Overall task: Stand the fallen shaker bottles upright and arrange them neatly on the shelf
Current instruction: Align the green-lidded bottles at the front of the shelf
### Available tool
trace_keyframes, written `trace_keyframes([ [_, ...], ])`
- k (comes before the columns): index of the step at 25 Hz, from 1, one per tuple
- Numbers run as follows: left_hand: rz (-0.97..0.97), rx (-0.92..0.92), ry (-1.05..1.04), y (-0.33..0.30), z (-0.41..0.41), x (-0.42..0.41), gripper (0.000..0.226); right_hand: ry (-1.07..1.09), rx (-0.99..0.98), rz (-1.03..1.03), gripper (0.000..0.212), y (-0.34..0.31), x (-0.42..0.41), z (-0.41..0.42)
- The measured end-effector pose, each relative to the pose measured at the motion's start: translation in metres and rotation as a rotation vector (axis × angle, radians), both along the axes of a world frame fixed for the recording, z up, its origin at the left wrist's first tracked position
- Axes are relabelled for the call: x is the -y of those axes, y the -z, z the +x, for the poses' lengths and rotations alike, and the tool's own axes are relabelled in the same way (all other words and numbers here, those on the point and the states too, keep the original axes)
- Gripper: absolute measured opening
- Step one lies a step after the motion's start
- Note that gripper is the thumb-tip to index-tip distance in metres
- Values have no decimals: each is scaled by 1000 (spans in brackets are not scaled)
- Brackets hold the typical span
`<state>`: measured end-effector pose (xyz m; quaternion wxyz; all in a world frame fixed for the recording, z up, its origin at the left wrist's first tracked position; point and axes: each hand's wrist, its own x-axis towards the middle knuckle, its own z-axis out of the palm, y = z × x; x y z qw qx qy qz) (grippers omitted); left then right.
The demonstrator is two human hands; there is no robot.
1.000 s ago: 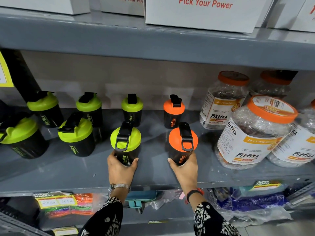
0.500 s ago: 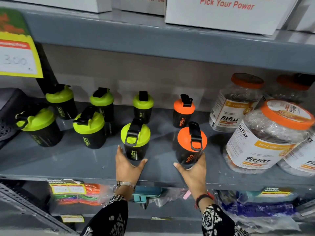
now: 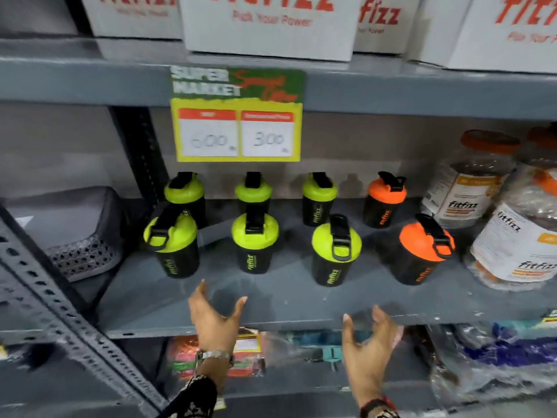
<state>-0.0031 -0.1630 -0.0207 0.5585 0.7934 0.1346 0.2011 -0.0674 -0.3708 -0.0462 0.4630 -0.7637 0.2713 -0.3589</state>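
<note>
Eight shaker bottles stand upright on the grey shelf [image 3: 271,315] in two rows of four. Back row, along the rear wall: three green-lidded bottles [image 3: 252,194] and one orange-lidded bottle [image 3: 385,203]. Front row: three larger-looking green-lidded bottles [image 3: 254,245] and one orange-lidded bottle [image 3: 422,254] toward the right end. Both hands hover at the shelf's front edge, apart from every bottle. The left hand [image 3: 215,321] has an open grip, fingers spread, holding nothing; the right hand [image 3: 370,342] is likewise open and empty. Fitfizz jars [image 3: 518,245] crowd the right end of the shelf, just beside the orange bottles. A grey mesh basket [image 3: 81,233] sits beyond the upright post [image 3: 141,158] at the left. A price sign [image 3: 238,116] hangs from the shelf above, over the back row.
</note>
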Motion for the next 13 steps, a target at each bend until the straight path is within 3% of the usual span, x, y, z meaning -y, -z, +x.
trace_keyframes([
  [3, -10, -1, -91, -5, 6, -37, 82, -197, -7, -12, 53, -6, -63, 7],
  [6, -44, -51, -148, -11, 24, -58, 90, -358, -81, 1, 69, -24, -102, 44],
  [10, -46, -100, -114, -12, 50, -74, 104, -395, -161, 71, 96, -39, -129, 97],
  [13, -71, -86, -76, -8, 70, -80, 108, -374, -177, 121, 104, -36, -138, 121],
])
